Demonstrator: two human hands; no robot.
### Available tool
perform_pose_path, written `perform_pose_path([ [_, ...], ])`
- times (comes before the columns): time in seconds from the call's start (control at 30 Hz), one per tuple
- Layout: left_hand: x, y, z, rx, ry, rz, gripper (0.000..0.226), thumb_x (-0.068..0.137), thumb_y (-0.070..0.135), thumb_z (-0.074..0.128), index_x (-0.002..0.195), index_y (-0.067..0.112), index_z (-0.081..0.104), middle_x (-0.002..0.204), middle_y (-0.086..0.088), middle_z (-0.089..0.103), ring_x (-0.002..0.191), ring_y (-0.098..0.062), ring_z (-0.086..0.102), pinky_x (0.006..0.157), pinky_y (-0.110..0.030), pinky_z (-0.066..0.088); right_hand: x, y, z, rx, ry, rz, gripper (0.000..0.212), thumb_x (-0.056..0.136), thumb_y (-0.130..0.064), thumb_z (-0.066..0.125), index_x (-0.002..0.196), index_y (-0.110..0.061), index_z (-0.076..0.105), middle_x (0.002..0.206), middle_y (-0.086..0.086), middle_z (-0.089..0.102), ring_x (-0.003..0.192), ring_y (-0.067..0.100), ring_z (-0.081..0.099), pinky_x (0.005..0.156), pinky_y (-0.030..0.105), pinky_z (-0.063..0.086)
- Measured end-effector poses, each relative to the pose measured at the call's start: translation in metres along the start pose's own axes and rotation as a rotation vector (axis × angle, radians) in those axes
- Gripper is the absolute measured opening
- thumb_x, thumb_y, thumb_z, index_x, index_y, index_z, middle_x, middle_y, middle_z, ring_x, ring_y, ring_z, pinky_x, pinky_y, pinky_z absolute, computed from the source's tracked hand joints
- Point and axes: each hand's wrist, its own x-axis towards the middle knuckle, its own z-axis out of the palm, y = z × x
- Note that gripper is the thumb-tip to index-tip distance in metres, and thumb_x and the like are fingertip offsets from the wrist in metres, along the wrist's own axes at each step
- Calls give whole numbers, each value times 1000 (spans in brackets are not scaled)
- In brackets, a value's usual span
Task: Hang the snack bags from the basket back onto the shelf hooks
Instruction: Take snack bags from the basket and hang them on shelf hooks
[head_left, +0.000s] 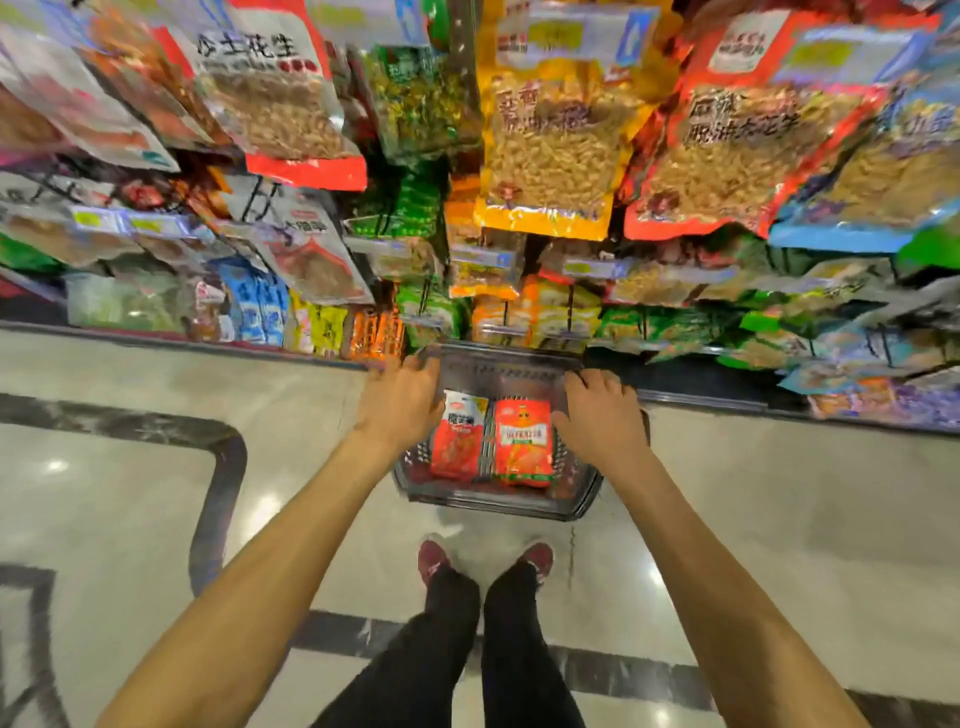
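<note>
Floor (156, 374) lies open to both sides of the basket (498, 506), whose far rim sits just beside the shelf base (701, 399). Hanging bags crowd the hooks above it. Both bare arms reach down and forward. The left grip (400, 405) curls its fingers over the basket's far left rim, and the right grip (602, 415) holds the right rim the same way. Inside, between the hands, a red-and-white snack bag (458, 441) and an orange snack bag (523, 447) lie flat side by side; their print looks too blurred to read. A white-and-red bag (270, 78) at upper left shows 花生.
</note>
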Motion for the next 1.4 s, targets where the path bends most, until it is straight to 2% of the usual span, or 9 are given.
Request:
perform_pose_path([
  [0.37, 113, -11, 242, -99, -238, -54, 42, 94, 32, 54, 130, 11, 51, 123, -19, 61, 117, -40, 55, 91, -46, 48, 117, 2, 236, 62, -316, 66, 51, 93, -33, 52, 140, -13, 45, 143, 16, 44, 133, 37, 40, 107, 50, 37],
  [0.63, 213, -46, 440, -125, -374, -121, 59, 93, 53, 46, 130, 8, 54, 122, -27, 62, 114, -46, 58, 94, -53, 50, 213, 26, 434, 103, -474, 128, 48, 97, -41, 46, 136, -15, 50, 140, 19, 50, 126, 38, 50, 101, 46, 44],
  [0.8, 263, -53, 528, -143, -428, -178, 44, 93, 31, 57, 128, 5, 54, 126, -24, 61, 118, -41, 58, 97, -48, 49, 259, 44, 521, 105, -517, 213, 47, 98, -40, 45, 137, -15, 46, 137, 19, 51, 124, 36, 53, 99, 44, 45],
  [1.03, 312, -53, 597, -468, -436, -444, 45, 84, 12, 66, 126, -3, 58, 126, -22, 63, 118, -36, 61, 92, -40, 50, 294, 55, 585, 314, -511, 413, 61, 95, -46, 52, 140, -9, 37, 137, 19, 54, 123, 37, 54, 99, 41, 45],
  [1.13, 319, -44, 604, -649, -342, -607, 60, 87, 19, 68, 134, -6, 40, 129, -25, 59, 121, -39, 57, 95, -42, 47, 294, 61, 589, 568, -432, 547, 60, 87, -41, 65, 135, -11, 45, 123, 8, 63, 109, 29, 63, 88, 30, 50],
  [1.2, 319, -40, 605, -757, -346, -637, 58, 83, 23, 73, 130, -1, 48, 124, -21, 63, 114, -35, 62, 92, -40, 51, 293, 62, 586, 702, -348, 635, 63, 84, -32, 74, 131, -6, 42, 119, 8, 62, 108, 28, 63, 79, 26, 46],
  [1.3, 322, -36, 618, -931, -455, -594, 61, 72, 23, 86, 126, 6, 63, 121, -11, 68, 109, -28, 66, 95, -36, 52, 287, 63, 581, 918, -367, 757, 100, 62, -38, 90, 137, 0, 37, 118, 9, 63, 108, 27, 64, 84, 28, 51],
  [1.33, 324, -34, 623, -952, -480, -577, 65, 71, 24, 88, 128, 9, 62, 124, -10, 67, 113, -27, 65, 100, -39, 50, 288, 65, 586, 1000, -386, 765, 96, 58, -41, 92, 134, -3, 48, 117, 8, 67, 103, 24, 67, 86, 32, 55],
  [1.4, 325, -29, 631, -875, -508, -518, 62, 77, 31, 83, 131, 11, 60, 130, -10, 65, 119, -27, 61, 104, -39, 47, 288, 59, 584, 1059, -454, 724, 40, 74, -31, 85, 106, -16, 67, 109, 7, 72, 92, 21, 69, 82, 35, 58],
])
